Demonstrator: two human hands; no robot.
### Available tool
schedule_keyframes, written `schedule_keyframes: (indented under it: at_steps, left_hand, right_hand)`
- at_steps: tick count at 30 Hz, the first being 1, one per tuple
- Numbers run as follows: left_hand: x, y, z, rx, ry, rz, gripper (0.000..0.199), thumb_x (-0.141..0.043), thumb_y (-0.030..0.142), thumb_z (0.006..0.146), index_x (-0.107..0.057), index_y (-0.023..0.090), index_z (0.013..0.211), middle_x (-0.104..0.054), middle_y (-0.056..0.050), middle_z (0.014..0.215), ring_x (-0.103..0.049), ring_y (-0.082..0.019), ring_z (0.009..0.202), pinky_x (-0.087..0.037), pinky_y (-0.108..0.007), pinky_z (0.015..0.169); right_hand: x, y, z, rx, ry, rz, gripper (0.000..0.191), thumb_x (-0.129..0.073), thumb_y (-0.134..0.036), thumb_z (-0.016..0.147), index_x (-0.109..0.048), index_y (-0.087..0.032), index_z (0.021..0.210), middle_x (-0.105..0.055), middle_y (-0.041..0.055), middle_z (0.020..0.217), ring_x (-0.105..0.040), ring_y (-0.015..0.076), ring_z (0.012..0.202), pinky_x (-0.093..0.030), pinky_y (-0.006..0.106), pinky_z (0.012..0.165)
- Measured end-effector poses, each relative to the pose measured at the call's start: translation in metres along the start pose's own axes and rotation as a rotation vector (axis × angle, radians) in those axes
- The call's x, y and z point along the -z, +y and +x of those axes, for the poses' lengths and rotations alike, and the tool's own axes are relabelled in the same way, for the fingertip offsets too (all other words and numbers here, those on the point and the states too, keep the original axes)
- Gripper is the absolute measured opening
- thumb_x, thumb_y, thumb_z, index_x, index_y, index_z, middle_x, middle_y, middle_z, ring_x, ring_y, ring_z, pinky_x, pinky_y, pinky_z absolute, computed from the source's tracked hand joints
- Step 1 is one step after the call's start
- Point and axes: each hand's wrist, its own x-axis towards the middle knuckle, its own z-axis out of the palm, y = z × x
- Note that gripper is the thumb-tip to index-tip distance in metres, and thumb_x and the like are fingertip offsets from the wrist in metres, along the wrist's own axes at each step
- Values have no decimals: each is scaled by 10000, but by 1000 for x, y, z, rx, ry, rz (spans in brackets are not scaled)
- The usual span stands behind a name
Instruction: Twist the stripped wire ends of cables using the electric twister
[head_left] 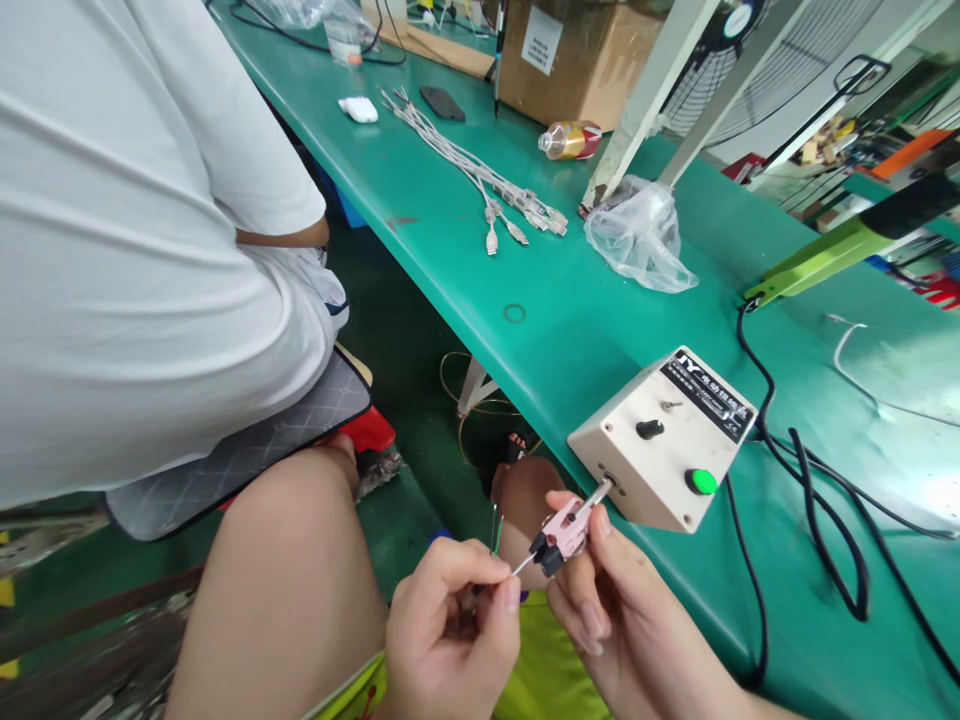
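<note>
My left hand (454, 625) is closed, with thumb and forefinger pinching a thin white wire (523, 565). The wire's end reaches the black jaws of a pink clamp (564, 532), and thin green and white strands (496, 528) stick up behind my fingers. The clamp sits on a metal shaft (598, 494) that comes out of the side of a cream control box (645, 455). My right hand (622, 595) grips the clamp from the right, thumb at the shaft end and fingers underneath. The box has a black knob, a toggle switch and a lit green button.
Grey USB cables (480, 170) lie on the green table (450, 225) near a phone (442, 103) and a white case (358, 109). A bottle (570, 140), plastic bag (641, 235) and black cords (806, 510) are farther right. A person in a white shirt (150, 250) sits at left.
</note>
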Motion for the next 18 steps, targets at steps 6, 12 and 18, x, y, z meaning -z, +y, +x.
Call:
schedule_keyframes:
  at_steps: [6,12,18]
  left_hand:
    - [-3,0,2,-6,-45,4,149,-620,119,1061,-629,265,1035,-575,59,722,-499,-96,517,-426,-162,488]
    - [-4,-6,1,-29,-45,37,157,-612,115,1052,-614,268,1020,-574,66,717,-478,-95,489,-407,-164,452]
    - [-4,-6,0,-67,-36,57,162,-620,105,1044,-630,266,1050,-590,62,724,-502,-96,496,-416,-167,463]
  right_hand:
    - [1,1,0,-5,14,9,471,-847,-533,984,-836,-138,1241,-554,-43,500,-359,94,498,-256,248,527]
    - [2,2,0,-8,-25,30,482,-814,-518,1015,-820,-119,1286,-560,-41,516,-342,85,486,-270,226,496]
    - [15,16,0,-181,-111,163,616,-761,-702,962,-821,-160,1249,-686,6,685,-364,79,430,-285,222,422]
